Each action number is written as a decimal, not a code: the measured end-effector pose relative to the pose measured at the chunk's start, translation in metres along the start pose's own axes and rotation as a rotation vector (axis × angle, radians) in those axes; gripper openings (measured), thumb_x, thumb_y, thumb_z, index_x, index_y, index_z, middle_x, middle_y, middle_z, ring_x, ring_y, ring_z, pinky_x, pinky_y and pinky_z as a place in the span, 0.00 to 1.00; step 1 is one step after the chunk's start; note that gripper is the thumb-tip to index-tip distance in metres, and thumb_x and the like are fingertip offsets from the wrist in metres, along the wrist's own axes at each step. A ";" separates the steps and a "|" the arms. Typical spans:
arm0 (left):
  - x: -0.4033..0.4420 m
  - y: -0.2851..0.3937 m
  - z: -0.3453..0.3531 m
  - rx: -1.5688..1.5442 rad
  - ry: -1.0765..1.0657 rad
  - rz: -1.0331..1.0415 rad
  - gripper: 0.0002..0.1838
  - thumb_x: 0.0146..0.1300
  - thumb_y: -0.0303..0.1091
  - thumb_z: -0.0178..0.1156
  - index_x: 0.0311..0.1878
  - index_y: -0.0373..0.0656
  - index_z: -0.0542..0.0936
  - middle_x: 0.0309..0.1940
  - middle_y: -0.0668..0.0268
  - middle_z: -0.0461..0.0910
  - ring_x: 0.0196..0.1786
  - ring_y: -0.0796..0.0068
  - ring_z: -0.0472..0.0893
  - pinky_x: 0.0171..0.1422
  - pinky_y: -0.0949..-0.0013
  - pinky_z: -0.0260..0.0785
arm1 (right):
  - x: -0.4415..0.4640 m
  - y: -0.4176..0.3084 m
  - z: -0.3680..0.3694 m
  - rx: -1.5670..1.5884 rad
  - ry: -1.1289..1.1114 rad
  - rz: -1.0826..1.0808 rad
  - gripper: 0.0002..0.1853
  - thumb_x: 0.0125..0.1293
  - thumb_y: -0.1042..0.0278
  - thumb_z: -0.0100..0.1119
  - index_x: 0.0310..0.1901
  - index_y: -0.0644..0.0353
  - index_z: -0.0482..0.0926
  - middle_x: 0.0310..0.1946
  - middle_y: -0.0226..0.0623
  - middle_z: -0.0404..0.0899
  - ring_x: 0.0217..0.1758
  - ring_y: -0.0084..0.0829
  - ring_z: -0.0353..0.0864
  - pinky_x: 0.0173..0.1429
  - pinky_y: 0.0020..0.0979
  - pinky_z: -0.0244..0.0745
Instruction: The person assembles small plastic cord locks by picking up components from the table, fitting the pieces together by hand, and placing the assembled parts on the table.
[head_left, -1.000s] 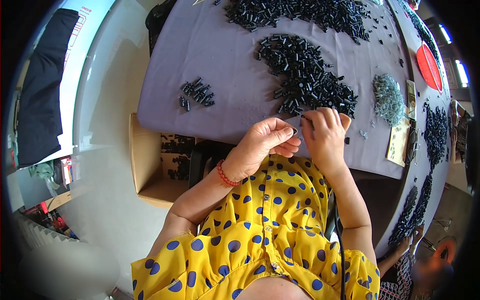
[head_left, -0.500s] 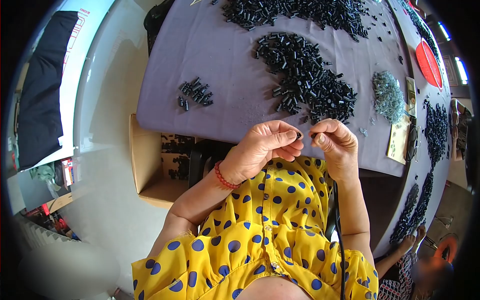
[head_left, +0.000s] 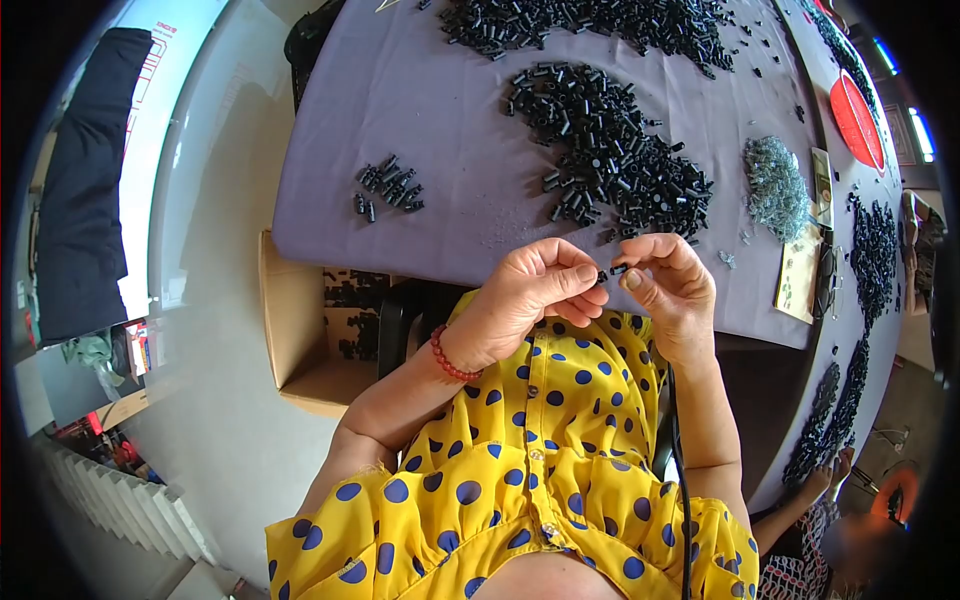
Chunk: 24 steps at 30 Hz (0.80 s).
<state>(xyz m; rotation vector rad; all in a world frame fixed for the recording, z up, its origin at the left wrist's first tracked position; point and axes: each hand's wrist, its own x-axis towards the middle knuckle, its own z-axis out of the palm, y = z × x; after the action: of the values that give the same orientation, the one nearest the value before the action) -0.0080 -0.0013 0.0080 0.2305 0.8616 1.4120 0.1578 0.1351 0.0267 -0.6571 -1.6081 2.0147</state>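
Just off the near table edge, my left hand (head_left: 535,287) pinches a small black plastic part (head_left: 602,277) between thumb and forefinger. My right hand (head_left: 677,297) holds a short black cylindrical part (head_left: 619,269) in its fingertips, close beside the other one. Whether the two parts touch is too small to tell. Behind my hands, a big pile of black cylindrical parts (head_left: 625,160) lies on the purple-grey tablecloth (head_left: 430,100). A small group of black parts (head_left: 390,187) lies apart, to the left.
Clear plastic bits (head_left: 777,190) are heaped at the right, near a yellowish card (head_left: 798,275) and eyeglasses (head_left: 828,280). Beyond is a red basket (head_left: 857,122). An open cardboard box (head_left: 300,383) with black parts stands below the table. A co-worker's hand (head_left: 818,483) is at lower right.
The right fingers have shifted slightly left and turned, so more of their black part shows. It is now nearer the part in my left hand, which has barely moved.
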 end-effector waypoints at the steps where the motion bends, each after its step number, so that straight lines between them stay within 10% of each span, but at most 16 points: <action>1: 0.000 0.000 0.000 0.008 0.003 0.001 0.09 0.76 0.36 0.63 0.52 0.42 0.80 0.41 0.60 0.88 0.41 0.72 0.89 0.49 0.69 0.83 | 0.000 0.000 0.000 0.002 0.002 0.004 0.13 0.68 0.82 0.68 0.53 0.65 0.82 0.48 0.32 0.83 0.51 0.23 0.81 0.60 0.26 0.75; 24: -0.001 0.000 0.002 0.035 -0.008 -0.007 0.11 0.78 0.38 0.61 0.53 0.41 0.79 0.40 0.62 0.88 0.41 0.74 0.88 0.50 0.71 0.81 | 0.000 0.000 0.002 -0.310 -0.075 -0.199 0.18 0.61 0.89 0.66 0.51 0.60 0.82 0.46 0.31 0.82 0.49 0.27 0.81 0.59 0.30 0.74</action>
<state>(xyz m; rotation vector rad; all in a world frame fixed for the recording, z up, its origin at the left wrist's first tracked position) -0.0061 -0.0017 0.0099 0.2595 0.8805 1.3897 0.1569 0.1336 0.0269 -0.5095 -1.9700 1.6825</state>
